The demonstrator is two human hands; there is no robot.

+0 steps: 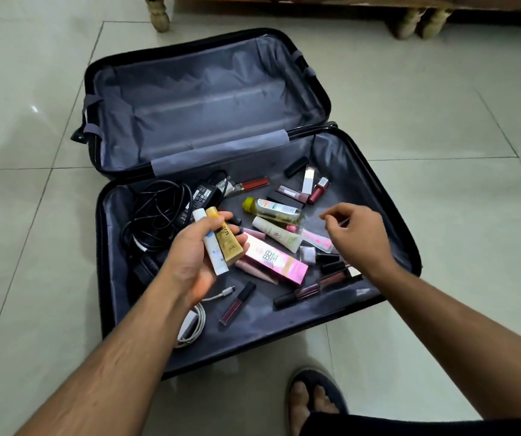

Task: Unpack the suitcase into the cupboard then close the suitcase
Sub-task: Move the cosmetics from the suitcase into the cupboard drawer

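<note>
Pink box reads "BB"; left hand grips gold tube.

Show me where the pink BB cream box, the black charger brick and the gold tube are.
pink BB cream box (276,259), head view, on its top printed face.
black charger brick (205,194), head view, on its label side.
gold tube (225,239), head view, on its body, held in the left hand (196,259).

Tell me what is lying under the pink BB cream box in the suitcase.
A pinkish lip-gloss tube pokes out from under the pink BB cream box, on the grey lining of the suitcase. Anything else beneath the box is covered.
</note>
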